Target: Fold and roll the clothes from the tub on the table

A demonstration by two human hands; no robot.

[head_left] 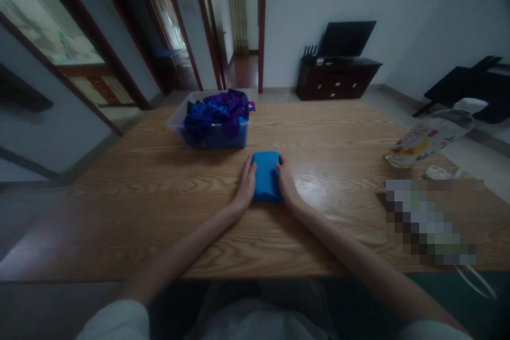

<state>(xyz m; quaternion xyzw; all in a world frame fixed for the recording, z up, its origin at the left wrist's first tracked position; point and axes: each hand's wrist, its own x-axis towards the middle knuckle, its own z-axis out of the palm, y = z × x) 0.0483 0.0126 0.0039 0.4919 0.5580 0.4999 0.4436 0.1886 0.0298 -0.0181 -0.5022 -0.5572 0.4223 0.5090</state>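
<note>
A blue rectangular packet [266, 176] with soft, rounded edges is at the middle of the wooden table; whether it is folded cloth or a case, I cannot tell. My left hand [247, 183] grips its left side, thumb on the near face and fingers along the edge. From the right side, my right hand [287, 183] clasps it in the same way. Just beyond, to the left, stands a clear plastic bin [175, 120] heaped with shiny blue and purple cloth [217, 111].
On the table's [159, 207] right side a large clear bottle [430, 135] with a white cap leans at a slant. A small white item [437, 172] lies by it, near a blurred-out object [430, 223] with a white cord. Beyond are a TV cabinet [337, 77] and doorways.
</note>
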